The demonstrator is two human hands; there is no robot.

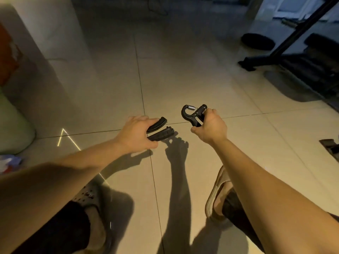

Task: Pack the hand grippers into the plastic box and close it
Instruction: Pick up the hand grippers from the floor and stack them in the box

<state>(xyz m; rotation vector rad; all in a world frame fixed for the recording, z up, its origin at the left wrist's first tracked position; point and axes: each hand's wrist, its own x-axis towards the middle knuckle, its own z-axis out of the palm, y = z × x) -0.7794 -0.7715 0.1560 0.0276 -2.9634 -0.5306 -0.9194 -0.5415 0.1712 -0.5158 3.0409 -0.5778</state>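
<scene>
My right hand (211, 128) is closed around the handles of a black hand gripper (192, 112); its metal spring and hooked head stick out above my fist. My left hand (134, 134) holds a second black hand gripper (159, 130), with its two ribbed handles pointing right between my fingers and thumb. Both hands are held out over the tiled floor (174, 70). The head of the left gripper is hidden in my palm. No plastic box is in view.
A pale wall corner (42, 52) and a green bag (12, 125) stand at the left. Black exercise equipment with a slanted frame (293, 44) fills the upper right. My feet in slippers (218, 191) are below my arms. A dark object (330, 147) lies at the right edge.
</scene>
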